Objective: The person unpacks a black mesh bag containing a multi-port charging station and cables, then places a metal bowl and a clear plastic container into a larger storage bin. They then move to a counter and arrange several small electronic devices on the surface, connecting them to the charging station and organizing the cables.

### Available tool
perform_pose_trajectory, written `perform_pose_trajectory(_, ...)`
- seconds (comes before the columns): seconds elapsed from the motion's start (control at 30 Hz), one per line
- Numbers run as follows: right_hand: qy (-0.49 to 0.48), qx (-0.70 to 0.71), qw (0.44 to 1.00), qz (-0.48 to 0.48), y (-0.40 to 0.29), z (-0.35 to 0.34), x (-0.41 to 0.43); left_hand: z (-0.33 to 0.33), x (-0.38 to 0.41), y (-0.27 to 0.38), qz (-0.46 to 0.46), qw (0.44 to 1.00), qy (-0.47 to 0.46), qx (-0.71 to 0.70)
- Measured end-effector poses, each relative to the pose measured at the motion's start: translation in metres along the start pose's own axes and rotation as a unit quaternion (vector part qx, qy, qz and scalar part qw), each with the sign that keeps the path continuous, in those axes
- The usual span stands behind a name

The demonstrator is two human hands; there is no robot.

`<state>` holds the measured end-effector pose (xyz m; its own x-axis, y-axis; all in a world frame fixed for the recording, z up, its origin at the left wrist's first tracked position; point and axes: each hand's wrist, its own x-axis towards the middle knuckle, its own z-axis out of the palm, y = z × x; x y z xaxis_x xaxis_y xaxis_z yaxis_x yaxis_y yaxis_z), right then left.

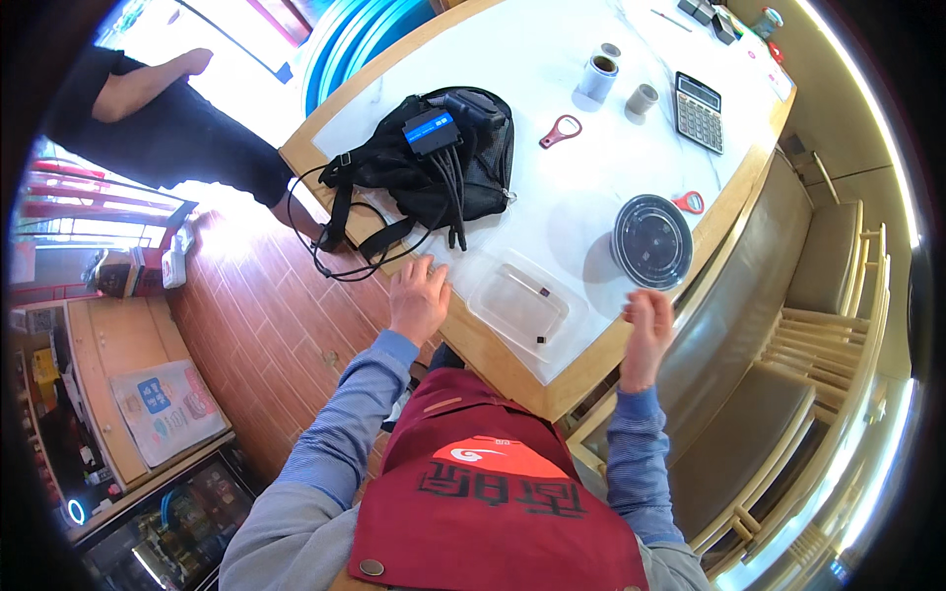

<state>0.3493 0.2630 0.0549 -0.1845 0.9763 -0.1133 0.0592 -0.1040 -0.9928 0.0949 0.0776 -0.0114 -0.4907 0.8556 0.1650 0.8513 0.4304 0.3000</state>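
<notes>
My left hand [420,299] rests on the wooden table edge with its fingers somewhat apart and nothing in it. Just right of its fingertips lies a clear plastic rectangular container or lid [491,303], with two tiny dark pieces on or under it. My right hand [649,325], slightly blurred, is above the right table edge with its fingers curled; whether something small is inside cannot be seen. Beyond it, close to the fingertips, stands a round dark container with a clear lid [652,242]. A black mesh backpack [414,185] lies past my left hand, carrying a black-and-blue electronic box [431,133] with cables.
Farther along the table [562,185] are two red-handled ring-shaped tools [562,131] [689,202], paper rolls [597,77] and a calculator [699,114]. A person [170,133] stands past the left edge. A cushioned bench [746,258] lines the right side; a wooden cabinet [118,318] stands left.
</notes>
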Motion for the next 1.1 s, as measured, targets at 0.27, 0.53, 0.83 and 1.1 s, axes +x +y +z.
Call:
perform_pose_trajectory(0.27, -0.056, -0.103, 0.993, -0.024, 0.009, 0.025, -0.006, -0.026, -0.031, -0.037, 0.251, 0.966, -0.057, 0.024)
perform_pose_trajectory(0.53, -0.003, -0.125, 0.992, 0.021, 0.028, -0.002, -0.023, -0.025, -0.025, -0.072, 0.39, 0.919, -0.029, 0.053)
perform_pose_trajectory(0.83, 0.004, -0.117, 0.977, 0.177, 0.046, -0.003, -0.081, -0.178, 0.006, -0.052, 0.33, 0.942, 0.065, 0.023)
perform_pose_trajectory(1.1, 0.028, -0.027, 0.967, 0.25, 0.036, -0.022, -0.071, -0.096, 0.067, 0.039, -0.146, 0.863, -0.092, -0.475)
